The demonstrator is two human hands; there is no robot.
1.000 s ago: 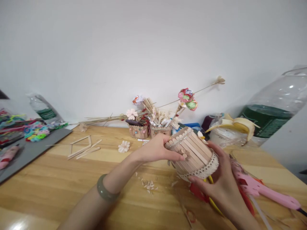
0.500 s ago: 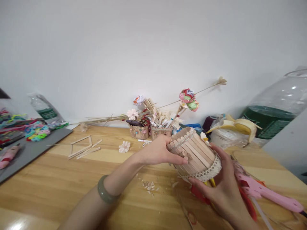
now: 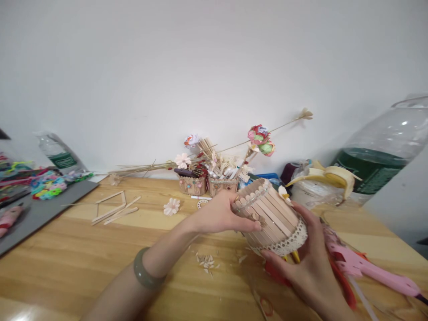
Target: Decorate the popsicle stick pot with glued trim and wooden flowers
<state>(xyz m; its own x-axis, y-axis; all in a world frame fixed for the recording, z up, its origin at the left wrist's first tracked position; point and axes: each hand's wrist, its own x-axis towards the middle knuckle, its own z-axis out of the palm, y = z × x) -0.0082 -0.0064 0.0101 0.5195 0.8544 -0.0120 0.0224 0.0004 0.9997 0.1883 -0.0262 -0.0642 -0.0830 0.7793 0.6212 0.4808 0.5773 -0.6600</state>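
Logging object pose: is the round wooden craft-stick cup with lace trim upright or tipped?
Tipped: round wooden craft-stick cup leans rim-leftward, held off the table between left hand and right hand.

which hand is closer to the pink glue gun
Right. The right hand cups the lace-trimmed end of the stick pot, just beside the pink glue gun. The left hand grips the pot's far side, farther from the gun.

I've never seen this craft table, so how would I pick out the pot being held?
On the wooden table, look right of centre where both hands meet. The stick pot is tilted between them, off the table. Unlike the small pots by the wall, it has white lace round its base.
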